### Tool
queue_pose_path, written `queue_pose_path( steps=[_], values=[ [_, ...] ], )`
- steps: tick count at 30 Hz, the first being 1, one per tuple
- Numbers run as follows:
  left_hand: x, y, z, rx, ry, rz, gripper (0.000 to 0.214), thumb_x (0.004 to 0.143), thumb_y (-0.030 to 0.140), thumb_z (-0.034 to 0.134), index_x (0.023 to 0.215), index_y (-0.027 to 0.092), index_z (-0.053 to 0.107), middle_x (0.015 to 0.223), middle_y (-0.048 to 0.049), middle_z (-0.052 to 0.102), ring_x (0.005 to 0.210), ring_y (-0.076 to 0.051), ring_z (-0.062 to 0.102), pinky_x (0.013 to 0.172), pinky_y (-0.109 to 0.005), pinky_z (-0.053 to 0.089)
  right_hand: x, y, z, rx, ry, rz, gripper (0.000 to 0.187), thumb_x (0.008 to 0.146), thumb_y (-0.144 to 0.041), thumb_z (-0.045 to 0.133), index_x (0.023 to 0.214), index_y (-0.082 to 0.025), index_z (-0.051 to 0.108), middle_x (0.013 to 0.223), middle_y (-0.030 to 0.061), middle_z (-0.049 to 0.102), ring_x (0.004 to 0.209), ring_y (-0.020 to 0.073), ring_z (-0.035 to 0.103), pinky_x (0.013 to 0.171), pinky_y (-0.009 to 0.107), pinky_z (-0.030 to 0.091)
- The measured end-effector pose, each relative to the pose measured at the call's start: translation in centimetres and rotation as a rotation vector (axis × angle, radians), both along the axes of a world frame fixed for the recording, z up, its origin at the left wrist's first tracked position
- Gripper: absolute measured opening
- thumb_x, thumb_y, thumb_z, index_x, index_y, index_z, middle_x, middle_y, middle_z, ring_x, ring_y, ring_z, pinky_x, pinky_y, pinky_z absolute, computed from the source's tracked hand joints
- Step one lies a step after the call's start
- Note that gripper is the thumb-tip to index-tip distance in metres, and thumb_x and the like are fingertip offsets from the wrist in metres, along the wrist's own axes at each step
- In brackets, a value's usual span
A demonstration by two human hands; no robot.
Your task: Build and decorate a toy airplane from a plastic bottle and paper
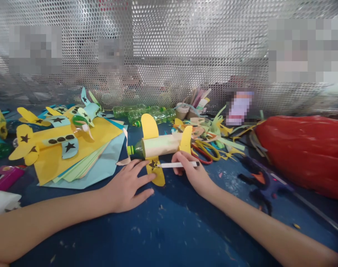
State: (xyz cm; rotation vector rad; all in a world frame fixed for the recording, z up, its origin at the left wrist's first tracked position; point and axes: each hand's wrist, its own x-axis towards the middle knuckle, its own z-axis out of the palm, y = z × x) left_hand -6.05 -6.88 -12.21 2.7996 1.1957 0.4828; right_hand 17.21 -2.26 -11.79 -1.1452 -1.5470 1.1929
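Our toy plane, a green plastic bottle wrapped in cream paper with yellow paper wings (163, 145), lies on the blue tabletop (146, 233) between our hands. On its near wing is a black star (153, 164), not all filled in. We think we are at the star-drawing step. Our right hand (192, 167) has its grip pinching a thin white marker pen (171, 165), tip at the star. Our left hand (127, 187) is spread, its fingertips on the near wing. The next bit calls for a still wing and small, careful strokes inside the lines. Left of the plane sits a yellow paper plane with solid black stars (56, 135); behind it, clear green bottles (164, 118); right, yellow-and-red-handled scissors (210, 150).
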Motion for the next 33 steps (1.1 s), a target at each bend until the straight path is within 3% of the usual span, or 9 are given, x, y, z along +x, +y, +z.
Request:
queue_pose_path(
  steps=[6,33],
  values=[
    [0.01,0.06,0.00,-0.008,0.004,-0.003,0.042,0.097,0.045,0.040,0.130,0.024,0.055,0.144,-0.0134,0.041,0.130,-0.036,0.036,0.104,-0.059,0.037,0.07,0.08,-0.55,0.021,0.028,-0.035,0.030,0.078,-0.046,0.063,0.071,-0.023,0.046,0.051,-0.0058,0.051,0.049,0.0108,0.043,0.051,0.025,0.034],
    [0.06,0.23,0.22,-0.020,0.051,-0.026,0.043,0.098,0.045,0.038,0.131,0.023,0.053,0.142,-0.0147,0.040,0.130,-0.036,0.035,0.103,-0.059,0.037,0.22,0.23,-0.99,0.030,-0.064,-0.014,0.028,0.082,-0.041,0.059,0.070,-0.023,0.043,0.053,-0.0051,0.054,0.050,0.0104,0.044,0.052,0.026,0.036]
  ],
)
